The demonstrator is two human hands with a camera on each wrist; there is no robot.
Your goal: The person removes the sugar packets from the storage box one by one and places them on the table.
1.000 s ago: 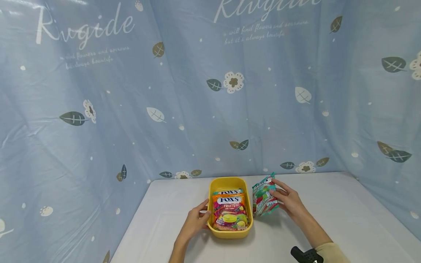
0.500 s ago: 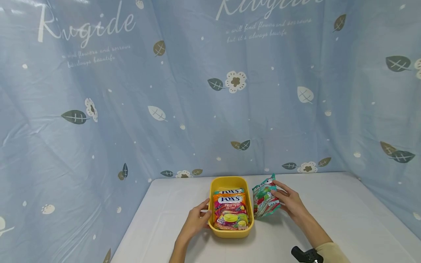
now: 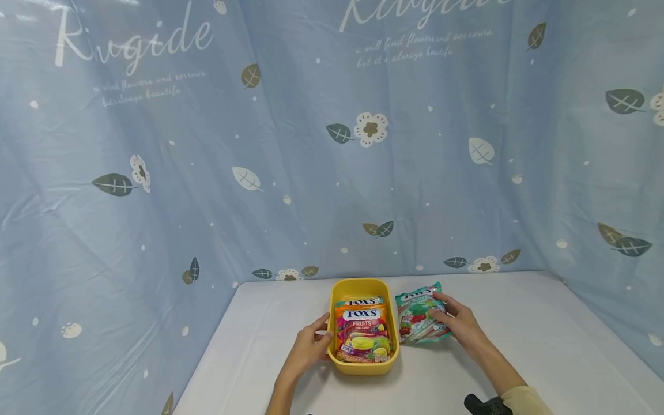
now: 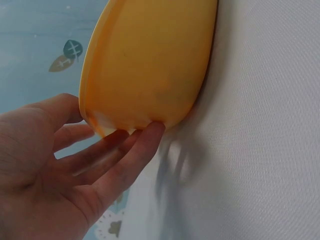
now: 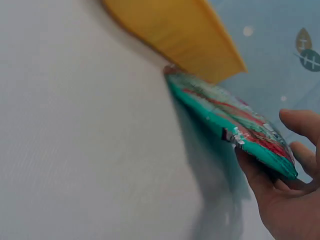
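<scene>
A yellow plastic tub stands on the white table and holds bags of Fox's candy, an orange and purple one in front of a teal-edged one. My left hand rests against the tub's left side. In the left wrist view its relaxed fingers touch the outer wall, with the thumb at the rim. Just right of the tub, my right hand pinches the right side of a teal candy bag, thumb on its front and fingers behind. That bag leans tilted, its lower left corner close to the tub.
The white tabletop reaches back to a pale blue curtain printed with leaves and flowers. A black strap device sits at the right wrist beside a beige sleeve.
The teal candy bag has turned its printed front more toward me and tipped lower, its top moving right. My right hand has shifted slightly right and down. The left hand and tub stay put.
</scene>
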